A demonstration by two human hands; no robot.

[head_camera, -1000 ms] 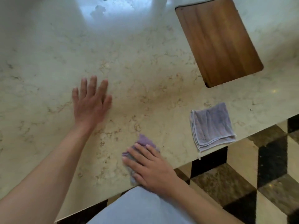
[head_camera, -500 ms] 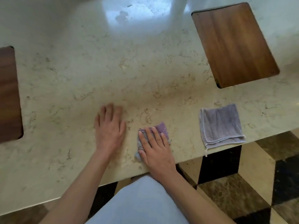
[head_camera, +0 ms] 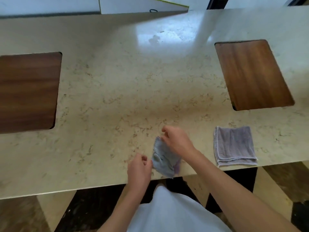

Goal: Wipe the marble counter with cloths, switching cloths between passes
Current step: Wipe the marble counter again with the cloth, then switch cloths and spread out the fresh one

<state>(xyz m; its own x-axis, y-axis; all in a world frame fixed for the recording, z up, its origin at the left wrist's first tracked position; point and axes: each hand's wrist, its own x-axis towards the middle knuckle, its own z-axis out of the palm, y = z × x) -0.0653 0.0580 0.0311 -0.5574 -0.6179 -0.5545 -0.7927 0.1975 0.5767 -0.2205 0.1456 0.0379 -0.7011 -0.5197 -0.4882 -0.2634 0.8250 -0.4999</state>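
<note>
A small grey-purple cloth [head_camera: 163, 159] is stretched between both hands near the front edge of the beige marble counter [head_camera: 117, 97]. My right hand [head_camera: 177, 139] pinches its far corner. My left hand [head_camera: 138, 169] grips its near left edge with curled fingers. A second cloth [head_camera: 234, 145], lavender and folded square, lies flat on the counter to the right, close to the front edge, with no hand on it.
Two dark wooden panels are set into the counter, one at the left [head_camera: 28, 91] and one at the back right [head_camera: 252, 74]. A bright glare patch [head_camera: 160, 36] lies at the back. Below the front edge is a checkered floor [head_camera: 275, 190].
My left hand left the counter and took the cloth's near edge. My right hand went from pressing flat on the cloth to pinching its corner. The cloth is now spread between both hands.
</note>
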